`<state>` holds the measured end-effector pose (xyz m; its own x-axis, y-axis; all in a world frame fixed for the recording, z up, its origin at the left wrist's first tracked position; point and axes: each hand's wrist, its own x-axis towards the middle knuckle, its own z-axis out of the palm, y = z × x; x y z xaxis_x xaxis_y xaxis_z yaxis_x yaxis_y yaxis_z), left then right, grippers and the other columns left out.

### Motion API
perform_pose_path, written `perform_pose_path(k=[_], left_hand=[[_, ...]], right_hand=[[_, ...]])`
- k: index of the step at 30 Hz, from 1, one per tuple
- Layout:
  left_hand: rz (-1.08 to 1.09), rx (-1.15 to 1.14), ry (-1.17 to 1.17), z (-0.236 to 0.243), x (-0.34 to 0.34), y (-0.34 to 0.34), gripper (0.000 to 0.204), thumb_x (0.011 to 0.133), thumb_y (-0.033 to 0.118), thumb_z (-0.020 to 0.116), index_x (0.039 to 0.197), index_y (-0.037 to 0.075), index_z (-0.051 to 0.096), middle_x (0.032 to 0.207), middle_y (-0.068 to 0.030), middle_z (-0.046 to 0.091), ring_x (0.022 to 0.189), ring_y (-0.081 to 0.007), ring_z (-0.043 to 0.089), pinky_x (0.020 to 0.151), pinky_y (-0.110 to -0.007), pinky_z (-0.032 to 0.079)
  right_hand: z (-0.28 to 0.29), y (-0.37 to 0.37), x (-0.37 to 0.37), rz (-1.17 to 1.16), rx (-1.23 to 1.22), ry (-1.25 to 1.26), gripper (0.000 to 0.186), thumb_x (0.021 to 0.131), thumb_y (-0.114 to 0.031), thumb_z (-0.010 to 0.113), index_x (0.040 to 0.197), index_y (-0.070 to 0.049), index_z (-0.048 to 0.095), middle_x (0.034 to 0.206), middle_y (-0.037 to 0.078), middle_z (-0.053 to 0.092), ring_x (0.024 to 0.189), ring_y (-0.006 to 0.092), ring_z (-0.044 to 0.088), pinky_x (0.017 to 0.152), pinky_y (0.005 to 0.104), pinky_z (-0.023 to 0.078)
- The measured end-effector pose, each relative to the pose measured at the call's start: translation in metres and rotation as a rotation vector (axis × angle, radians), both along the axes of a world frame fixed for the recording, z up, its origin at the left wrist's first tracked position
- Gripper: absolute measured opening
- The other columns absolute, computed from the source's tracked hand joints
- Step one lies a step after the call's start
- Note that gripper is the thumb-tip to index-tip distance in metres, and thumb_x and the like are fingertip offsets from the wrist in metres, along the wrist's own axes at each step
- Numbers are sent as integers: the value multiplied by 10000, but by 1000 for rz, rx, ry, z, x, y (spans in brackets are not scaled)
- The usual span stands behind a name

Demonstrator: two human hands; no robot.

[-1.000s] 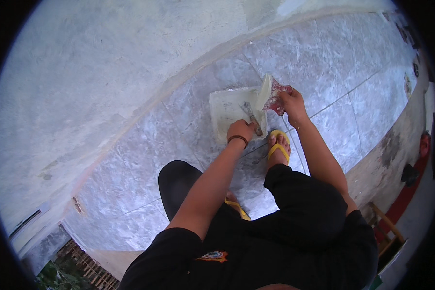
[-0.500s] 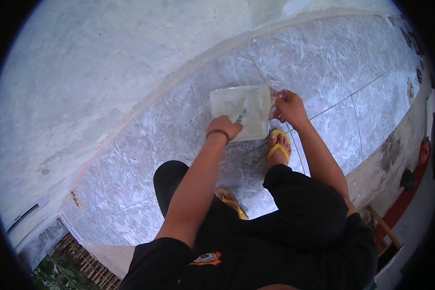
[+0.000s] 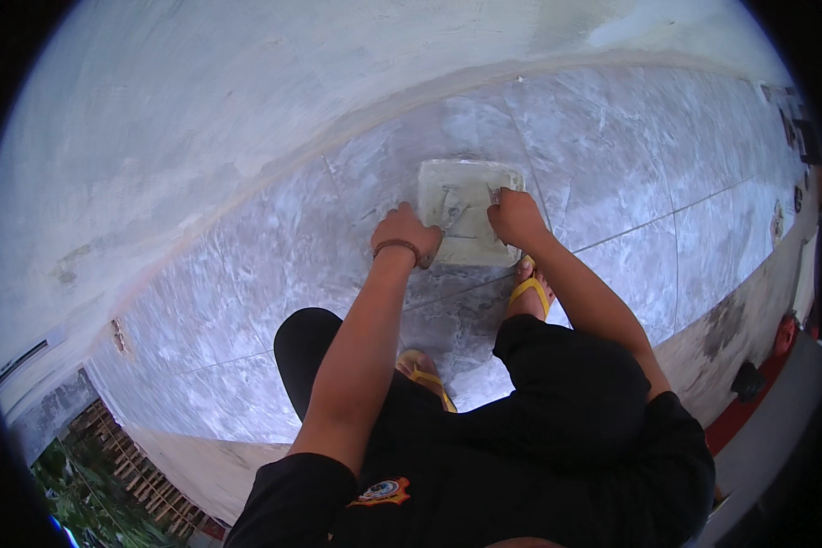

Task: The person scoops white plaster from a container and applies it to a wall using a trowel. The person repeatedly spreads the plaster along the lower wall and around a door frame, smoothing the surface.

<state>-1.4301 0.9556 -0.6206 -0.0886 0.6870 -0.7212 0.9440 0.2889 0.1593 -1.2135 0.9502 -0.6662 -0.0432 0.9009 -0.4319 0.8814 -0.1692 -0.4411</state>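
Observation:
A pale, see-through rectangular tub (image 3: pixel 466 168) rests on the floor before my feet. Slender greyish shapes (image 3: pixel 455 212) show inside it, too faint to name. My left hand (image 3: pixel 404 233), with a brown bracelet at the wrist, is curled closed at the tub's left edge, covering its near-left corner. Whether those fingers grip the rim or a small piece is hidden. Over the tub's right side, my right hand (image 3: pixel 516 219) is closed in a fist-like pinch. A small grey bit (image 3: pixel 495 194) sticks out past its fingers, its kind unclear.
Grey marbled tiles (image 3: pixel 612 173) run along a pale plastered wall (image 3: pixel 201 119) on the far and left side. My feet in yellow flip-flops (image 3: pixel 528 290) stand close to the tub. A low ledge (image 3: pixel 717 329) borders the right. Green leaves (image 3: pixel 87 493) show at lower left.
My right hand has moved left from beside the tub to over it; the reddish clear plastic it held no longer shows. My left hand has drawn back to the tub's left edge.

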Motion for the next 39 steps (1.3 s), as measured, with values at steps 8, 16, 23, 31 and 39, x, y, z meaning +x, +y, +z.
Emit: perform_pose_path(k=[8,16,23,31,39], left_hand=[[30,-37,-58,-17,7,-15,647,768,433,708,1217,-7,557,1157,-231,658,1090,-367,637,935,-442,504],[73,27,-142,-11,0,-11,589,727,312,738,1173,-32,566,1117,-240,666,1066,-390,641,924,-438,519],[88,85,-156,6,9,-10,628,713,331,734,1150,-63,515,1055,-276,663,1037,-411,640,914,-450,509],[168,216,-179,-10,7,-15,615,694,359,743,1104,-64,568,1038,-294,656,1039,-421,628,917,-445,502],[238,113,-287,-9,2,-8,561,691,358,733,1047,-57,608,1057,-273,646,1000,-403,633,884,-432,502]], right_hand=[[-3,3,-1,56,-24,28,269,817,-172,560,957,45,636,872,287,670,861,452,656,808,525,524],[-1,-7,-6,-24,-89,230,291,813,-184,568,965,51,646,875,291,669,861,451,656,807,521,522],[3,-7,-9,-87,-68,266,277,810,-163,551,946,60,643,860,282,670,862,440,660,811,509,523],[2,-8,-3,-122,13,103,269,822,-180,555,934,47,644,781,260,671,783,438,668,764,496,533],[6,-11,-2,-277,-31,263,248,848,-177,547,918,45,635,748,243,675,699,390,688,731,486,542]])
